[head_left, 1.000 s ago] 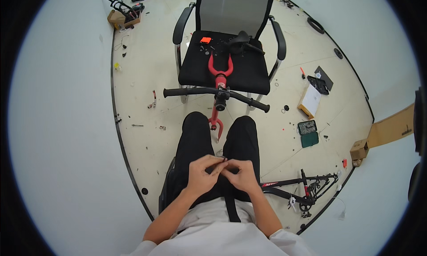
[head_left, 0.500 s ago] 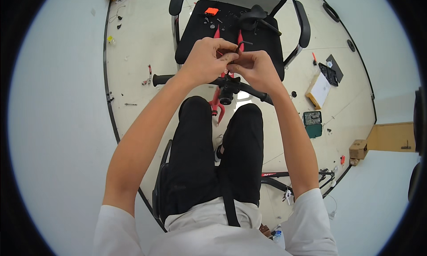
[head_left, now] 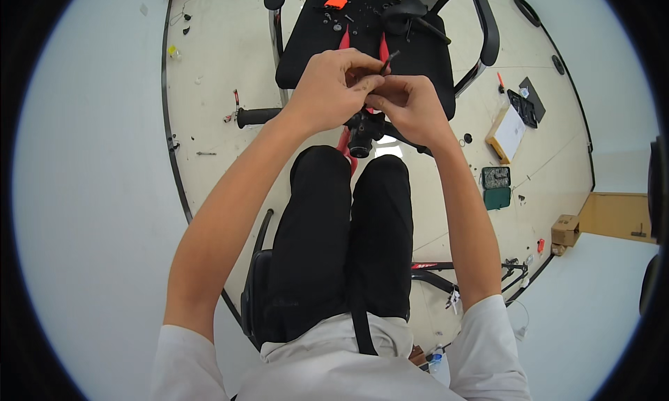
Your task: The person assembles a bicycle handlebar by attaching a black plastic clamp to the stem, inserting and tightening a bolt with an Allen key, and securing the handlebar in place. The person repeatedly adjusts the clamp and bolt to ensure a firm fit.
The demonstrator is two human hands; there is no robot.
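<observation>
My left hand (head_left: 336,89) is closed in a pinch on a dark hex key (head_left: 391,61), whose bent end sticks up beyond the fingers. Pressed close beside it, my right hand (head_left: 417,110) has its thumb and fingertips together; what they pinch is hidden. Both hands are just above the black stem (head_left: 361,137) of a bicycle handlebar (head_left: 256,117), its left grip reaching out past my left wrist. Red bicycle tubes (head_left: 385,48) run from under my hands onto the seat of a black office chair (head_left: 296,59).
On the chair seat lie a black bicycle saddle (head_left: 404,16), an orange piece (head_left: 336,3) and several small metal parts. The floor at right holds a white-topped board (head_left: 507,133), a green case (head_left: 497,197) and a bicycle frame (head_left: 433,281). My knees are close below the handlebar.
The hex key has turned, its free end now pointing up and right instead of lying sideways. The handlebar has shifted slightly, and my knees have come closer together.
</observation>
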